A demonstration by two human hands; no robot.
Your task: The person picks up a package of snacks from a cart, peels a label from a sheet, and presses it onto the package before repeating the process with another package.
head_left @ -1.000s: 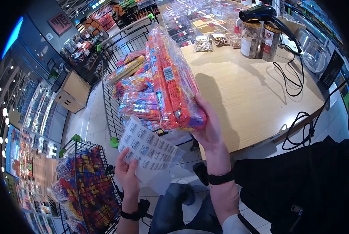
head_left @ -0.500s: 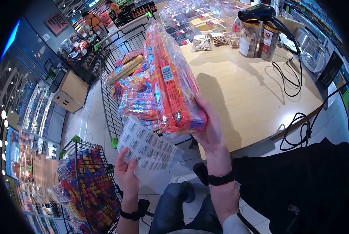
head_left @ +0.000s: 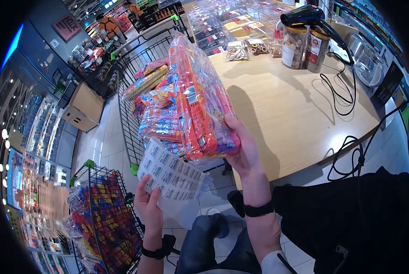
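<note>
My right hand (head_left: 244, 145) grips the lower end of a large clear-wrapped snack pack (head_left: 203, 107), red and purple with a white barcode label on its side. The pack stands tilted between the cart and the table. Lower left, my left hand (head_left: 148, 203) pinches a sheet of barcode stickers (head_left: 170, 171) by its edge, thumb in front. The sheet lies just below the pack, with pale backing paper hanging beneath. Behind both is a shopping cart (head_left: 127, 132) holding several similar packs (head_left: 161, 121).
A wooden table (head_left: 300, 123) on the right bears a black hair dryer (head_left: 305, 16), lidded jars (head_left: 293, 45), small bags (head_left: 236, 51) and a looping cable (head_left: 350, 160). Another cart (head_left: 92, 214) with colourful packs stands lower left. A person (head_left: 108, 25) is in the background.
The snack pack has turned slightly in my right hand, showing more of its purple face, and its top has dropped a little. My left hand and the sticker sheet have barely moved.
</note>
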